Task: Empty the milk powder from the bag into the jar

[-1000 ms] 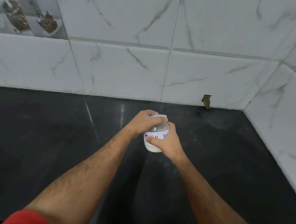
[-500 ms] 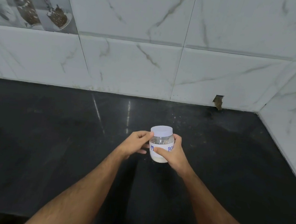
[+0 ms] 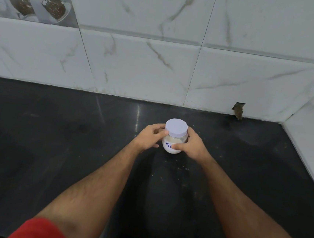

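Observation:
A small clear jar (image 3: pixel 171 146) with white powder inside and blue handwriting on its label stands upright on the black counter (image 3: pixel 53 147). A pale lilac lid (image 3: pixel 176 130) sits on top of it. My left hand (image 3: pixel 149 137) holds the jar's left side, thumb at the lid's edge. My right hand (image 3: pixel 190 145) wraps the right side, thumb across the label. No bag is in view.
White marble-pattern wall tiles (image 3: pixel 138 63) rise behind the counter and along the right side. A chipped hole (image 3: pixel 238 110) shows at the tile base on the back right. Fine white specks (image 3: pixel 184 167) lie on the counter just in front of the jar.
My left hand has come off the lid's top and gone to the jar's side. The jar now stands on the counter with its lid fully visible.

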A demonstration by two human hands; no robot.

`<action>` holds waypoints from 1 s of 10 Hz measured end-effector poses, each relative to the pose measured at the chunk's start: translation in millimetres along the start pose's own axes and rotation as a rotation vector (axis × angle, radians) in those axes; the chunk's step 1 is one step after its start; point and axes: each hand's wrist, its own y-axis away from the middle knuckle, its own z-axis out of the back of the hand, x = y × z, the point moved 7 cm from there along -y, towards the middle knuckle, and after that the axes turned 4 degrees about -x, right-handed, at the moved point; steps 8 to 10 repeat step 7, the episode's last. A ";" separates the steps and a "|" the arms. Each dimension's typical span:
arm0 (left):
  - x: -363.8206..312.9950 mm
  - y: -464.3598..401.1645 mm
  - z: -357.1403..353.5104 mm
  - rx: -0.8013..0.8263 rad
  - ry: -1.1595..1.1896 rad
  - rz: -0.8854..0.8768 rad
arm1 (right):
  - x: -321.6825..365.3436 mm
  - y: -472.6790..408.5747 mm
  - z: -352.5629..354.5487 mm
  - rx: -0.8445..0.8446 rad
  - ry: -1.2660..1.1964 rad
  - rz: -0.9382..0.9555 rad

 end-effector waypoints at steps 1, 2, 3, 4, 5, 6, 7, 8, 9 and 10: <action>-3.8 -20.7 -0.7 -0.021 -0.025 -0.009 | 1.9 -23.3 5.0 0.000 0.017 -0.003; -2.5 -37.5 0.1 -0.036 -0.040 -0.002 | 0.3 -43.2 4.8 0.008 0.034 -0.006; -2.4 -47.9 0.4 -0.048 -0.054 0.000 | -5.1 -57.4 1.2 0.014 0.046 -0.025; -1.9 -51.1 -1.2 -0.052 -0.057 -0.004 | -9.2 -64.2 -0.9 0.008 0.037 -0.025; -4.8 -47.0 -2.6 -0.054 -0.097 -0.029 | -10.2 -61.1 -0.3 0.007 0.040 -0.035; -6.1 -38.7 -2.6 -0.048 -0.158 -0.057 | -17.1 -56.1 1.5 0.025 0.053 -0.048; -7.4 -24.5 -0.5 -0.067 -0.327 -0.123 | -17.8 -39.1 11.8 -0.023 0.158 -0.066; -7.4 -24.5 -0.5 -0.067 -0.327 -0.123 | -17.8 -39.1 11.8 -0.023 0.158 -0.066; -7.4 -24.5 -0.5 -0.067 -0.327 -0.123 | -17.8 -39.1 11.8 -0.023 0.158 -0.066; -7.4 -24.5 -0.5 -0.067 -0.327 -0.123 | -17.8 -39.1 11.8 -0.023 0.158 -0.066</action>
